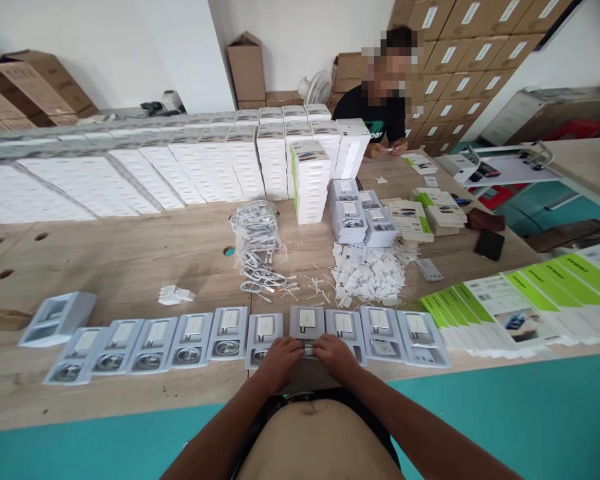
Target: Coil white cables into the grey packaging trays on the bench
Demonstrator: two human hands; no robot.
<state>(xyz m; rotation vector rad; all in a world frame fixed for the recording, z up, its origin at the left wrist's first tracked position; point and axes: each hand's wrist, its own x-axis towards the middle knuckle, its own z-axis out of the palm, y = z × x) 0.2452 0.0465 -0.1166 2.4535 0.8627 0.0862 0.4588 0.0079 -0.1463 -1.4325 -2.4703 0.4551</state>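
At one tray (307, 315), both hands (283, 360) (334, 358)

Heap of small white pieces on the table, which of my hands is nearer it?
Right. Your right hand, at the tray before you, is on your side of the heap, slightly left of its middle. Your left hand is at the same tray, farther left.

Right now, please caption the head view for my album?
Left hand and right hand at one tray, other trays lined up.
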